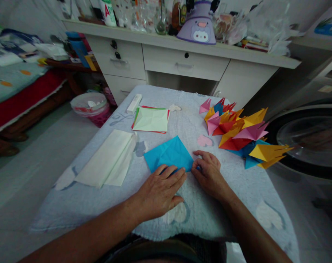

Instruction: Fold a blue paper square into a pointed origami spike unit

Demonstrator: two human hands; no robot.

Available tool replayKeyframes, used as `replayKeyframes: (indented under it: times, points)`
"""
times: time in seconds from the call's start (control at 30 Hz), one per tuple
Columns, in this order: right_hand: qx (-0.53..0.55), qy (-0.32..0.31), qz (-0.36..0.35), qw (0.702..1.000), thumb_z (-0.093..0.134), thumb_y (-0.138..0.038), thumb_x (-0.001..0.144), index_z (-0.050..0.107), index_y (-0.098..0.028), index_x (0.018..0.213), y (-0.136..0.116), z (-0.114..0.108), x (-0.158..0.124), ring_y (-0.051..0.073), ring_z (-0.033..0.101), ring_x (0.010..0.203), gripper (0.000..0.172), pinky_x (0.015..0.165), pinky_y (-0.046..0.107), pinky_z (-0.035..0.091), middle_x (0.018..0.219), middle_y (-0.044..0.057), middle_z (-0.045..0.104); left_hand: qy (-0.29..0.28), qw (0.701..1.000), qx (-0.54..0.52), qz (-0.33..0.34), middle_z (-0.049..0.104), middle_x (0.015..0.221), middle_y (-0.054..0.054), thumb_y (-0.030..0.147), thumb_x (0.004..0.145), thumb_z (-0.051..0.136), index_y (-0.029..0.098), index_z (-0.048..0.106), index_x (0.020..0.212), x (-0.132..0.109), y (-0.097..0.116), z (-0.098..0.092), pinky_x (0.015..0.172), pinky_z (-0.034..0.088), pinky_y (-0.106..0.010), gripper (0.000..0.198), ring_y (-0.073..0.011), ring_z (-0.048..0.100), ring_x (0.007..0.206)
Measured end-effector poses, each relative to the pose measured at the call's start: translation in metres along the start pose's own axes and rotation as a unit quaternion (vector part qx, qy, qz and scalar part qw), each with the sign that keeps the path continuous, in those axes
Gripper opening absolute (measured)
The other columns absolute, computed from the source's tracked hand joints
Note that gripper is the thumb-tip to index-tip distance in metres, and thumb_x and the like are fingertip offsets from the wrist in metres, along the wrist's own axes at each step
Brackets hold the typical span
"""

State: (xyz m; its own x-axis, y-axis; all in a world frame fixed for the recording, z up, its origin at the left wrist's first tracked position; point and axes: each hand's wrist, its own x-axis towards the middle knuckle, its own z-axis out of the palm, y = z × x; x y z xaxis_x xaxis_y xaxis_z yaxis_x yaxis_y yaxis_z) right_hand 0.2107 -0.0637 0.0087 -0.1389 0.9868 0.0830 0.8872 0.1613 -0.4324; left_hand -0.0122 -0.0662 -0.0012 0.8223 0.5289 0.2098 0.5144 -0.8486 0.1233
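Head view: My two bare hands work a sheet of blue paper on a table dressed in a pale patterned cloth.
Blue paper: It reaches out from under my left fingers, its right corner at my right fingertips, faint creases crossing its face.
Left hand: My left hand is open, palm down, fingers laid across the near edge.
Right hand: My right hand is curled, thumb and forefinger closed on the right corner.
Crease: The step looks like a fold at that edge. Done well, I judge, it calls for a steady left palm, layers matched at the corner before any pressure, then one firm stroke along the edge.
Hidden edge: My fingers cover it, so I cannot tell how the layers meet.
Loose squares: Beyond my left hand sits a paper stack, pale green uppermost, with a small white box past it.
Pale sheet: A folded pale sheet lies left of my left hand, near enough for a wide elbow to nudge.
Folded shapes: Pointed, colorful folded shapes crowd beyond and right of my right hand; an outward sweep could knock them.
Backdrop: White drawers stand well beyond both hands, a pink bin far off to the left.
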Motion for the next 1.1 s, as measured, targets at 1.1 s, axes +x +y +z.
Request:
replayKeyframes:
  times: [1.1]
  points:
    - [0.044,0.017,-0.005,0.999,0.066,-0.018,0.08,0.07,-0.025,0.08,0.009,0.003,-0.001,0.029,0.047,0.12,0.008,0.103,0.052,0.03,0.124,0.006,0.06,0.013,0.999,-0.019,0.03,0.053,0.145,-0.004,0.042,0.098,0.045,0.019,0.049,0.137,-0.001,0.0,0.004,0.115,0.024,-0.043,0.045,-0.0219,0.039,0.139]
